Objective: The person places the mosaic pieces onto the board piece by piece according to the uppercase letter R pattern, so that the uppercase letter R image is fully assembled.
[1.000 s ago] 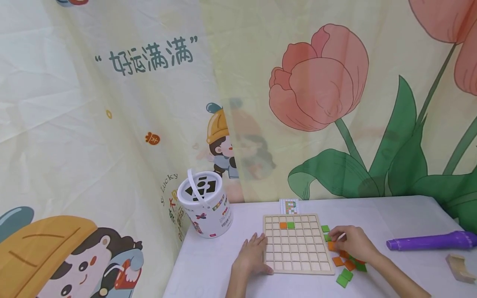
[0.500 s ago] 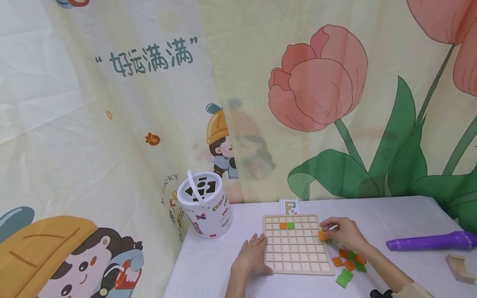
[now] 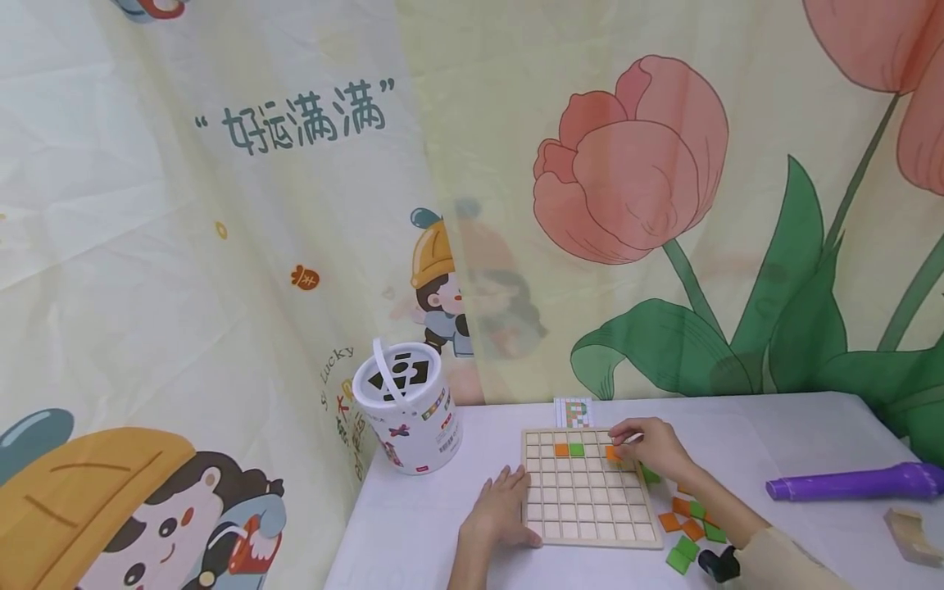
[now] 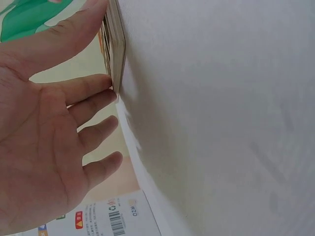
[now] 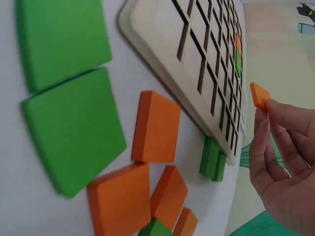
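A square wooden grid board point(image 3: 590, 508) lies on the table; one orange tile point(image 3: 562, 450) and one green tile point(image 3: 577, 449) sit side by side in a row near its far edge. My left hand point(image 3: 503, 512) rests at the board's left edge, fingers extended and touching its side, as the left wrist view point(image 4: 49, 128) also shows. Thumb and fingertips of my right hand point(image 3: 652, 447) pinch an orange tile point(image 5: 260, 96), held above the board's far right part. Loose green tiles point(image 5: 74, 132) and orange tiles point(image 5: 157, 127) lie beyond the board's right edge.
A white lidded bucket point(image 3: 409, 410) with a handle stands left of the board. Behind the board is a small pattern card point(image 3: 573, 412). Farther right lie a purple tube-shaped object point(image 3: 848, 482) and a notched wooden block point(image 3: 913, 537). A printed curtain hangs behind the table.
My right hand has taken an orange tile from beside the board and carried it left over the board's far right part. The left hand has stayed at the left edge.
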Action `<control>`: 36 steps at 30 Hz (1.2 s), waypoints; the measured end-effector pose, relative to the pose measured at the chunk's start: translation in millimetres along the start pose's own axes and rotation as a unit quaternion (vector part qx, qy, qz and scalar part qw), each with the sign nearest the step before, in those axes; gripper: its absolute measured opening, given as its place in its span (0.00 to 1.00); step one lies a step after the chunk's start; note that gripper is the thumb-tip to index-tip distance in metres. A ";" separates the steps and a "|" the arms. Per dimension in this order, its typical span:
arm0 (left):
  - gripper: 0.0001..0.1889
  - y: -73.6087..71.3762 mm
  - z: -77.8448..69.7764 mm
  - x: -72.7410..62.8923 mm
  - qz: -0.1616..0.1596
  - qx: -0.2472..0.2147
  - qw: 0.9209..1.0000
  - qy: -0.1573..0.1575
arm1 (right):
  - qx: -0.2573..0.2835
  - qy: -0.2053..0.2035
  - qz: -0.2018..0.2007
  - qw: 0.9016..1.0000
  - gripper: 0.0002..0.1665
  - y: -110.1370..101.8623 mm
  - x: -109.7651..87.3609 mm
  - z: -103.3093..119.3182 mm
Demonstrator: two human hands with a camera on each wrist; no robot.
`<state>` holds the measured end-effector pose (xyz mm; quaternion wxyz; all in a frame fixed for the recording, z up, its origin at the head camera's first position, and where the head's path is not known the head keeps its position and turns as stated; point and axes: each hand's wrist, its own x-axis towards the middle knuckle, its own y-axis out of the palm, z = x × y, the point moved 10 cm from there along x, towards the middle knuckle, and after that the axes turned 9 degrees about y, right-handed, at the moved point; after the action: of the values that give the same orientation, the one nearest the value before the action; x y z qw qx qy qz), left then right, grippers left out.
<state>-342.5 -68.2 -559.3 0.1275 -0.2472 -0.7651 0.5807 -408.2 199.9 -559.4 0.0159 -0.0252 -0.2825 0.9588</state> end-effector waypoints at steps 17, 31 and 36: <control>0.54 -1.9 -3.2 4.1 -0.001 0.004 1.000 0.002 | -0.009 -0.015 -0.009 1.000 0.11 21.1 26.7 8.7; 0.54 4.3 -3.1 2.3 0.013 0.003 1.000 0.000 | -0.068 -0.027 -0.011 0.997 0.07 33.0 25.6 10.6; 0.54 4.6 -0.3 1.4 0.012 0.006 1.000 -0.006 | -0.081 -0.034 -0.007 0.996 0.08 36.5 25.6 14.2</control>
<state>-342.5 -66.2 -563.8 0.1172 -0.2524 -0.7592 0.5884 -435.2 162.7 -568.2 0.0107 0.0080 -0.3599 0.9329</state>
